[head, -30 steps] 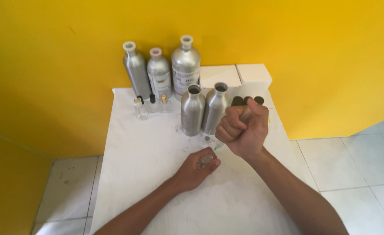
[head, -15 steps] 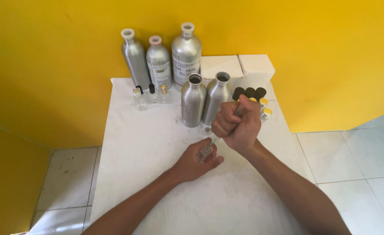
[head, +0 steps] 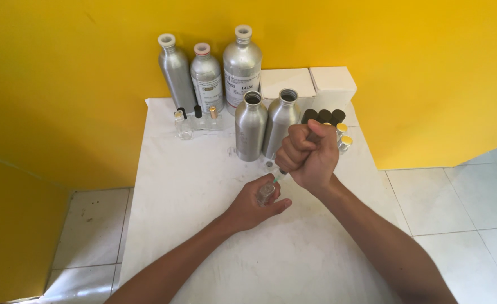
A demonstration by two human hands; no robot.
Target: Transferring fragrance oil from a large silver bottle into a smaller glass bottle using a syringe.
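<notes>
My left hand point(head: 252, 204) rests on the white table point(head: 186, 186) and grips a small clear glass vial point(head: 266, 193). My right hand point(head: 309, 155) is clenched in a fist around a syringe point(head: 278, 176), whose tip points down into the vial's mouth. Just behind the hands stand two open silver metal bottles point(head: 265, 123), close together.
Three taller silver bottles point(head: 209, 72) line the yellow wall at the back. Small vials point(head: 195, 119) stand in front of them. White boxes point(head: 307, 83), black caps point(head: 322, 116) and gold-capped vials point(head: 343, 135) sit at the back right. Tiled floor surrounds the table.
The view has shifted a little. Both hands stay together over the vial, with the right fist slightly lower on the syringe.
</notes>
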